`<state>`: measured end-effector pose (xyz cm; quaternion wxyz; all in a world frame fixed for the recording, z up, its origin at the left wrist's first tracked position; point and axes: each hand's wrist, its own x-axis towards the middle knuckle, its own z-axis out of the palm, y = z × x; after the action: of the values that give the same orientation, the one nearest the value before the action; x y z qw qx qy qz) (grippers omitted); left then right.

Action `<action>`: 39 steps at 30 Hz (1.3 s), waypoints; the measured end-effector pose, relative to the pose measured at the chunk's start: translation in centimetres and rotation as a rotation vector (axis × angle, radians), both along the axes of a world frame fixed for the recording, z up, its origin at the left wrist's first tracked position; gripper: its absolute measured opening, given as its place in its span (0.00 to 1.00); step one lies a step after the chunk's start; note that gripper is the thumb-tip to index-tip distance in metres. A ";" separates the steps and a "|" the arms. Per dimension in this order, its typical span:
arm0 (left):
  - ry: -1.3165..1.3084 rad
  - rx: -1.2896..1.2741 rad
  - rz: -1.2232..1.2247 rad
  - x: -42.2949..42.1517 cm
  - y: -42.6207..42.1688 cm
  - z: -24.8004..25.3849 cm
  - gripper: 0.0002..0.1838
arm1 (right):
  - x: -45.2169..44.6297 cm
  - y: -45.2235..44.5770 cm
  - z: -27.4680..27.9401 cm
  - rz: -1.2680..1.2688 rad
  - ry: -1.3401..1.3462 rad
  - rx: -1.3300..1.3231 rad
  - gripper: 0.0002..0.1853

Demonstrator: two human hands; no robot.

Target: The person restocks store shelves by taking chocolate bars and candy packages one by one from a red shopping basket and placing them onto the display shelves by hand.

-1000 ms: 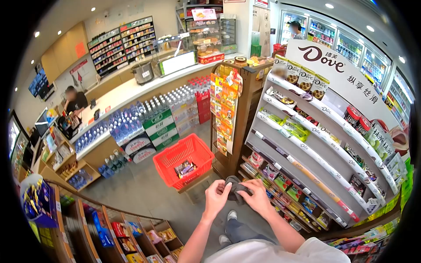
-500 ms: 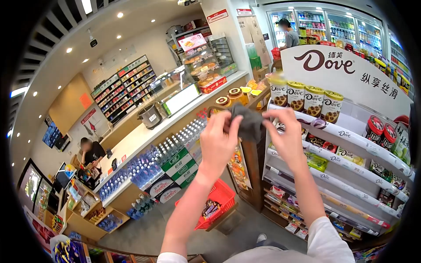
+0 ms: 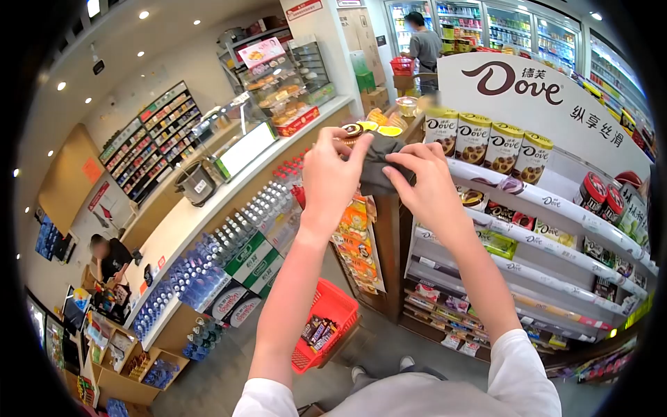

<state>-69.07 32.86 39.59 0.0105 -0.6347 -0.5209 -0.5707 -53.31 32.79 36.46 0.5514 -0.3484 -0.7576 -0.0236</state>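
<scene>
A dark grey, crumpled piece of fabric [image 3: 379,165] is stretched between my two hands at chest height or above. My left hand [image 3: 333,174] pinches its left side, thumb against fingers. On its right side, my right hand [image 3: 425,182] grips the edge between thumb and fingertips. Behind the fabric are the end of a wooden shelf and a rack of orange snack packets [image 3: 358,240]. Below my arms, a red basket [image 3: 342,309] holds several wrapped bars [image 3: 318,332].
A Dove display shelf [image 3: 549,198] with tins stands on the right. A long counter [image 3: 174,243] runs on the left, with bottled water [image 3: 222,243] before it. One person [image 3: 111,257] sits behind the counter; another [image 3: 422,47] stands near the fridges.
Both hands have risen from near my waist with the grey fabric between them. My view has tilted up, and the red basket now lies lower in it.
</scene>
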 end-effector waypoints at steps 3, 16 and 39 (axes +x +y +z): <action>-0.197 0.185 -0.163 -2.6 -3.2 -1.7 0.10 | -0.4 -0.7 0.1 -0.083 -0.071 -0.068 0.13; -0.905 -0.524 0.114 -22.5 -19.6 -32.1 0.11 | -7.2 -12.3 -19.4 -0.078 0.352 -0.686 0.05; -0.830 -1.076 0.615 -24.4 -24.6 -48.8 0.13 | -26.9 -3.9 -46.9 0.408 -0.663 -1.327 0.11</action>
<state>-93.43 8.27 -9.21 -0.3397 -0.1101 -0.8436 -0.4010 -80.20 28.92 -10.49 -0.0357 -0.4341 -0.7881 0.4349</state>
